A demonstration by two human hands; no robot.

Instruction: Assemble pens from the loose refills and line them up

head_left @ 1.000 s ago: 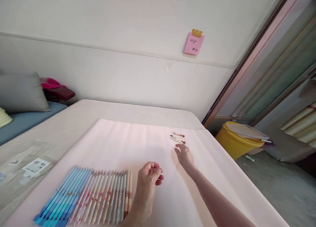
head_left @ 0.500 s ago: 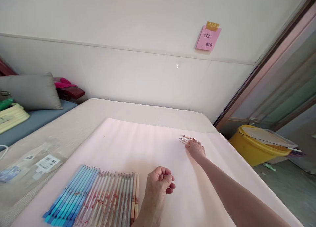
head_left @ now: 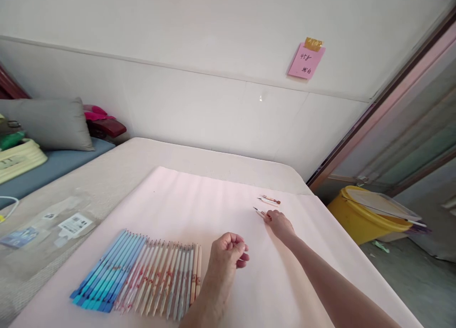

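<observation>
Gripping one pen (head_left: 261,214) near its rear end, the right hand (head_left: 281,226) holds it at the far right of the sheet (head_left: 210,199), near two other pens (head_left: 272,199). The left hand (head_left: 231,252) is loosely closed, fingers curled, right of the pen row (head_left: 151,271).

The left pens (head_left: 109,271) are coloured blue and turquoise, the middle pens (head_left: 149,273) patterned with red, the right pens (head_left: 196,271) tinted peach. The held pen (head_left: 261,213) is tipped black; the sheet (head_left: 213,204) is tinted pale pink.
</observation>
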